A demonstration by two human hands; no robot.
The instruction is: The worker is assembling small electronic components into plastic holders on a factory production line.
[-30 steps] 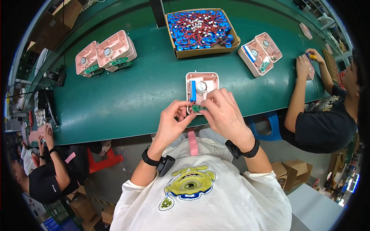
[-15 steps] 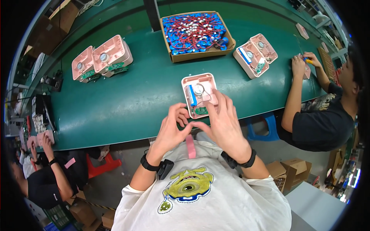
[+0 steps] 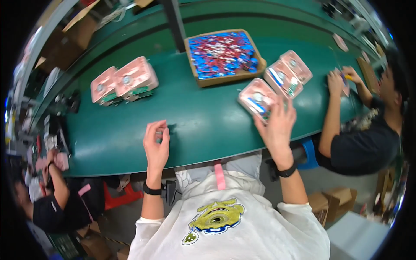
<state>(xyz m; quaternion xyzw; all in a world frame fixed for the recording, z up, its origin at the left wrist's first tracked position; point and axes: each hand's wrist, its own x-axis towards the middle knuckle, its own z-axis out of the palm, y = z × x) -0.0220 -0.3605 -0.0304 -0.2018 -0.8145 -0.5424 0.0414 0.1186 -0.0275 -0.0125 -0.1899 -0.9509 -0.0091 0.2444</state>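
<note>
My right hand [image 3: 279,125] grips a pink plastic housing [image 3: 247,92] by its near right side. Inside this housing are a round white speaker [image 3: 258,97] and a blue battery [image 3: 255,105]; my fingers hide part of its interior. It sits close beside another pair of pink housing halves [image 3: 277,74], which also hold electronic parts. My left hand [image 3: 156,145] hovers over the green table at the left, away from any part. Its fingers are loosely bent with the thumb apart, and I see nothing held in it.
A cardboard box [image 3: 225,81] full of blue batteries with red wires stands at the back. More pink housings [image 3: 134,80] with green circuit boards lie at the far left. Co-workers sit on both sides; one's hands [image 3: 336,82] work at the right. A metal post [image 3: 174,26] rises behind the green table [image 3: 195,143].
My right hand has carried the pink housing from in front of me to the right, beside the other open housing. My left hand has moved away to the left. The view has shifted slightly.
</note>
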